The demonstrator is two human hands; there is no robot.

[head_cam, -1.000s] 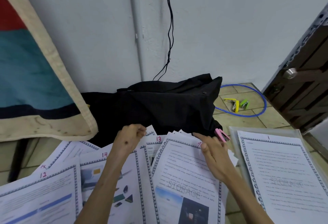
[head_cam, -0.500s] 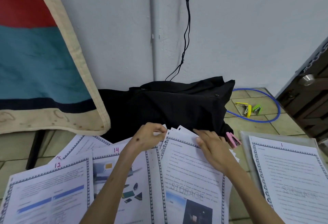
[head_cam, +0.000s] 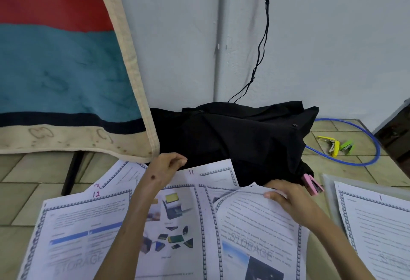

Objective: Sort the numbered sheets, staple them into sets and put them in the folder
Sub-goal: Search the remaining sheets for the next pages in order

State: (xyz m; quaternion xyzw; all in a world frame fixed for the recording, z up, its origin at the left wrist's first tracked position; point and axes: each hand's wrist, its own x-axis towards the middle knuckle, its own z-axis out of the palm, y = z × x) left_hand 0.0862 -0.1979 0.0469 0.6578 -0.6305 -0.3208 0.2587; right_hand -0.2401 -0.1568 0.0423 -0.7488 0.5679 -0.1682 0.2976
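Note:
Numbered printed sheets lie spread on the tiled floor. My left hand (head_cam: 165,168) pinches the top edge of a sheet with pictures (head_cam: 175,219), beside the sheet marked 11 (head_cam: 213,174). My right hand (head_cam: 286,195) grips the top of a thin stack of text sheets (head_cam: 250,231), curling its upper edge. Sheet 12 (head_cam: 77,231) lies at the left, sheet 7 (head_cam: 119,174) behind it. Sheet 1 (head_cam: 377,224) rests on a clear folder (head_cam: 328,188) at the right. A pink stapler (head_cam: 312,184) lies just beyond my right hand.
A black bag (head_cam: 239,137) sits against the wall right behind the sheets. A striped blanket (head_cam: 62,69) hangs at the left. Yellow (head_cam: 331,145) and green (head_cam: 347,146) staplers lie inside a blue cable loop (head_cam: 363,157) at the right. A black cord (head_cam: 264,35) hangs down the wall.
My left hand drew a sheet leftward, uncovering sheet 11. My right hand shifted right and bent up the top of the stack it holds. The camera view moved left.

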